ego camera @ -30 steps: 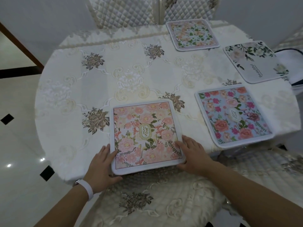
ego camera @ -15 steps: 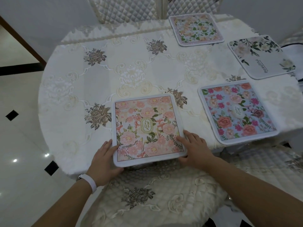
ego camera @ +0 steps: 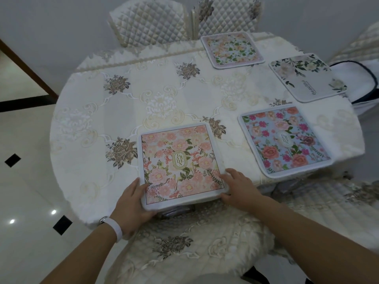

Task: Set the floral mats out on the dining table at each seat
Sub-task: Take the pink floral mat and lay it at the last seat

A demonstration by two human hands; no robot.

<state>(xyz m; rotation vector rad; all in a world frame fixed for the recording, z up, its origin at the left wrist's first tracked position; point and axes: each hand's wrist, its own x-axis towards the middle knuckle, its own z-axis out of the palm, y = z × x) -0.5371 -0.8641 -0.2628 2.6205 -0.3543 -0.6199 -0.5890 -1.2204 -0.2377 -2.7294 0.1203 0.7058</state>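
A pink floral mat (ego camera: 178, 160) lies flat at the near edge of the dining table (ego camera: 127, 103), its front edge overhanging a little. My left hand (ego camera: 133, 201) grips its near left corner, thumb on top. My right hand (ego camera: 238, 186) rests on its near right corner, fingers spread on the mat. A blue floral mat (ego camera: 284, 139) lies to the right at the table's edge. A grey-white mat with leaves (ego camera: 307, 77) sits at the far right. A pale mat with orange flowers (ego camera: 231, 50) lies at the far side.
A quilted cream chair seat (ego camera: 194, 249) is under my arms, with another at the right (ego camera: 332, 201). Two quilted chair backs (ego camera: 151, 23) stand behind the table. A white bag with dark trim (ego camera: 365, 83) sits at the far right. Glossy tiled floor lies to the left.
Both hands stay on the pink mat's near corners. The mat has barely shifted; the camera has tilted slightly, so the table sits lower in view.
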